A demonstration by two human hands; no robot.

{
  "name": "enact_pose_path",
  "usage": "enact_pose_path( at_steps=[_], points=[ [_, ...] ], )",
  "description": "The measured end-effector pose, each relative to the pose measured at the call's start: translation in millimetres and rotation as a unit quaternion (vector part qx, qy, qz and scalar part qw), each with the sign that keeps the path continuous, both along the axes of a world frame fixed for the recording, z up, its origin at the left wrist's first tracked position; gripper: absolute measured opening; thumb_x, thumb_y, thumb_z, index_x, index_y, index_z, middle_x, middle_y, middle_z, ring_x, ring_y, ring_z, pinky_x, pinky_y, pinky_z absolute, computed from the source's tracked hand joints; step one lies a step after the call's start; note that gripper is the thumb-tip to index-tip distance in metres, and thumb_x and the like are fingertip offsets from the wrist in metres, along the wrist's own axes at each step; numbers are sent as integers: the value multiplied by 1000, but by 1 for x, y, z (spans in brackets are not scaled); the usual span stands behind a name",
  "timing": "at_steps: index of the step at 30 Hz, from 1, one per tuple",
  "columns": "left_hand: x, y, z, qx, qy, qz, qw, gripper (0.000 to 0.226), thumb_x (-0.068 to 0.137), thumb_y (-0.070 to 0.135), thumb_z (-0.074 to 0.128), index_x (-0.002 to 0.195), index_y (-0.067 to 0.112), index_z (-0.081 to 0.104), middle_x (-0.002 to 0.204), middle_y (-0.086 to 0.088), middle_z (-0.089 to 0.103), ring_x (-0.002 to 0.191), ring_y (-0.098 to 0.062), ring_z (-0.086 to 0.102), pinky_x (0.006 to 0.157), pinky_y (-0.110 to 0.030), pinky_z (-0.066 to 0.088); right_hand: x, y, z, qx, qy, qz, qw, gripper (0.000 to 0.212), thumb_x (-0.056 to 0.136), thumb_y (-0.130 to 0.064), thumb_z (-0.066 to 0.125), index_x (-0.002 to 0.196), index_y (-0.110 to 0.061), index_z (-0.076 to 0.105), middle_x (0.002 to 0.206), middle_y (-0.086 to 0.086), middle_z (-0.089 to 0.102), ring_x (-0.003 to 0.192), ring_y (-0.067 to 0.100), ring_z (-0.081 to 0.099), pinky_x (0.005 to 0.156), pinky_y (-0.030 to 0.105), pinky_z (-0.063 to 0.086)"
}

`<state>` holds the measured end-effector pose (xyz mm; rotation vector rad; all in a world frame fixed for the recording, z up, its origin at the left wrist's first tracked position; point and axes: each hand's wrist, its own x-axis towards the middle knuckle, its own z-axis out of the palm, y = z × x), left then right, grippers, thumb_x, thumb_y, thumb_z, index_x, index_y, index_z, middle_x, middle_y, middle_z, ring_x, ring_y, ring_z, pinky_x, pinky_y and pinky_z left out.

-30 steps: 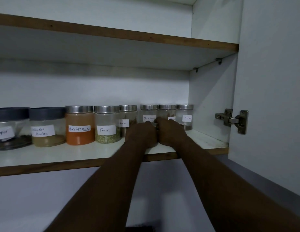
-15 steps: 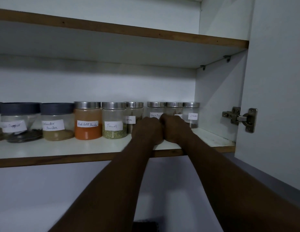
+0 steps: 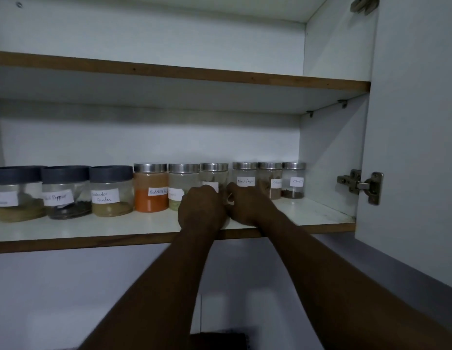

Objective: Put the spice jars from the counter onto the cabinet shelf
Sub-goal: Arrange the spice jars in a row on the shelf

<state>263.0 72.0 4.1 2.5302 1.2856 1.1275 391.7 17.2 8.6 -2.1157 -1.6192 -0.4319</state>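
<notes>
White cabinet shelf (image 3: 68, 228) carries the spice jars (image 3: 293, 183) upright in one row, with the red chilli jar (image 3: 151, 195) near its middle. Right of that jar, both hands sit knuckle to knuckle at the shelf's front edge: left hand (image 3: 201, 210) and right hand (image 3: 247, 205), fingers curled (round a hidden jar or round nothing, I cannot tell from behind). Just beyond them stands the Black Pepper jar (image 3: 244, 173), nearer the right hand, and probably its next concern.
</notes>
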Motion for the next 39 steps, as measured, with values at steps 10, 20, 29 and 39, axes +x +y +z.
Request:
enact_pose_path(
  at_steps=[10, 20, 29, 39],
  points=[
    [5, 18, 9, -104, 8, -15, 994, 56, 88, 43, 71, 129, 8, 57, 127, -9, 65, 118, -30, 62, 89, -37, 50, 2, 2, 2, -10, 39, 22, 999, 48, 95, -36, 63, 137, -17, 53, 127, 13, 65, 116, 31, 60, 94, 36, 49],
    [6, 35, 10, -17, 80, -99, 992, 42, 86, 38, 72, 121, 15, 66, 118, -6, 69, 110, -27, 65, 94, -41, 55, 8, 14, 2, -39, 97, -1, 995, 57, 99, -43, 60, 140, -7, 46, 136, 16, 59, 122, 32, 58, 87, 31, 41],
    [9, 34, 9, 27, 137, -114, 984, 51, 90, 42, 65, 137, 25, 55, 129, -3, 65, 115, -29, 64, 95, -44, 54, 7, 16, 3, -41, 82, -13, 996, 51, 98, -35, 59, 144, -14, 52, 144, 12, 57, 130, 30, 54, 105, 36, 42],
    [21, 43, 21, 12, 267, -119, 956, 46, 98, 38, 53, 138, 16, 56, 137, -10, 58, 121, -32, 60, 101, -50, 51, 9, 19, 3, -60, 75, 9, 995, 51, 99, -24, 53, 150, -27, 47, 151, 7, 52, 135, 27, 50, 96, 26, 34]
  ],
)
